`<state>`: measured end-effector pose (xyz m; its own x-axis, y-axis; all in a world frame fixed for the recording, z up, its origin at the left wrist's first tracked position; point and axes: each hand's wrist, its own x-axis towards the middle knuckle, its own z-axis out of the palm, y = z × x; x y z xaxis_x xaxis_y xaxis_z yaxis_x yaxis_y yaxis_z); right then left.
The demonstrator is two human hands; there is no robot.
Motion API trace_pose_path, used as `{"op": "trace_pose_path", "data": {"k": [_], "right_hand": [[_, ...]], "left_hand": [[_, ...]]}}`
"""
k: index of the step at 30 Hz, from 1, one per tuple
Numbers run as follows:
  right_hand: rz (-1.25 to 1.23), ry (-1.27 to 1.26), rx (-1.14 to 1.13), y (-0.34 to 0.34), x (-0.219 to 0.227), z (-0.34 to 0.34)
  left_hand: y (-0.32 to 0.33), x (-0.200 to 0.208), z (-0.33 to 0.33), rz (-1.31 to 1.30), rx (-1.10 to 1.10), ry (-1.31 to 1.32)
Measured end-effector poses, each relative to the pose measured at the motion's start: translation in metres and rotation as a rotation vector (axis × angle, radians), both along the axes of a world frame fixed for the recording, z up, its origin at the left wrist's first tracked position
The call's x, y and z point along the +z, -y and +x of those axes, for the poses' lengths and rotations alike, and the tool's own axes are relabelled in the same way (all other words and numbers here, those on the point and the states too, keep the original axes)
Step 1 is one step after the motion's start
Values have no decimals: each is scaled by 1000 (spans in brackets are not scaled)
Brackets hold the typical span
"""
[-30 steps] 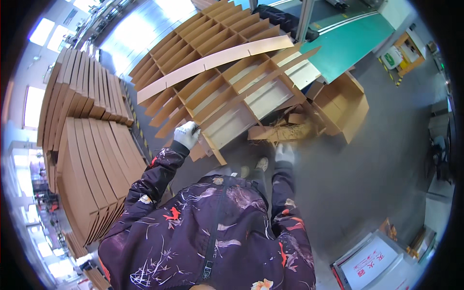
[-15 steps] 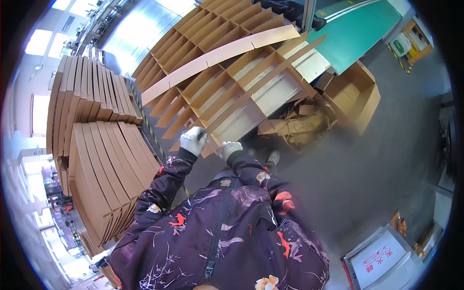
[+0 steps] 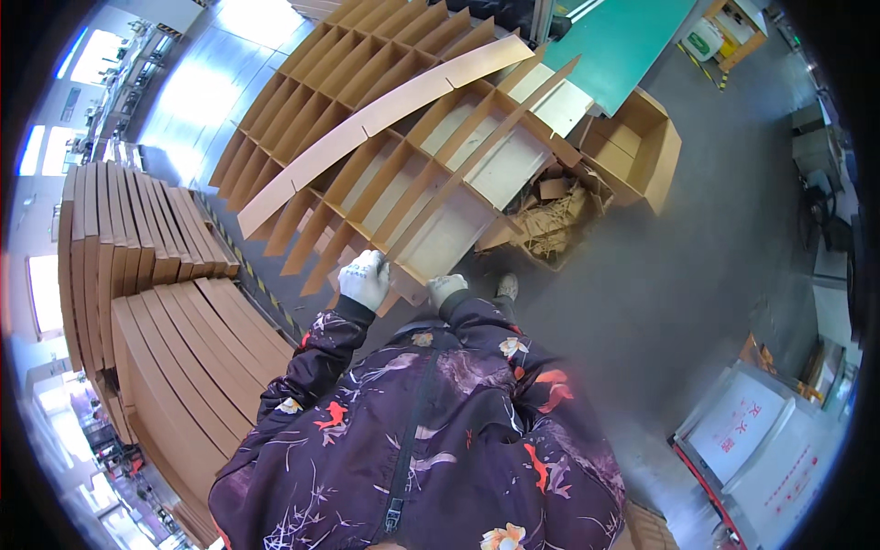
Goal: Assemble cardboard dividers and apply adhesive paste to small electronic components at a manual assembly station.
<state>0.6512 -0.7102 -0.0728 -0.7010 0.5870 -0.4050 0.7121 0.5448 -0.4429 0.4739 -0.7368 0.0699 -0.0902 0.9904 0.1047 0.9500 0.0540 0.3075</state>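
A large brown cardboard divider grid (image 3: 316, 105), built of crossing slotted strips, stretches away in front of me. Across its top lies a long pale cardboard strip (image 3: 368, 126) with slots along one edge. White gloves cover both my hands. My left hand (image 3: 365, 279) is closed at the near end of the grid, its fingers on a cardboard strip (image 3: 458, 174) that runs off to the far right. Just right of it, my right hand (image 3: 446, 290) is also closed, against a near cardboard piece (image 3: 409, 286). Its fingertips are partly hidden.
Tall stacks of flat cardboard (image 3: 183, 344) stand at my left. A green tabletop (image 3: 623, 46) is at the far right. Before it sit an open cardboard box (image 3: 632, 151) and a container of cardboard scraps (image 3: 559, 225). A white cabinet (image 3: 742, 431) with red edging stands lower right.
The view has turned a little, so the grid and stacks sit further left and the box too. Both hands stay closed at the grid's near end.
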Motion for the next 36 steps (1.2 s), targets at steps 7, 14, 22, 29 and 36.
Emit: {"op": "trace_pose_path", "data": {"k": [7,14,22,29,36], "right_hand": [[-282,-294,-683,-18,22,-17],[-135,-18,-226,-28,60,-44],[-95,-32,-192,-18,9,-49],[-175,-10,-121,-24,23,-47],[-149,-65,-163,-35,16,-44]], "left_hand": [[-23,-4,-13,-234,-108,-204],[-33,-31,-18,-371,-171,-200],[-59,-43,-13,-563,-235,-277],[-54,-77,-10,-485,-225,-221],[-77,-68,-4,-582,-341,-270]]}}
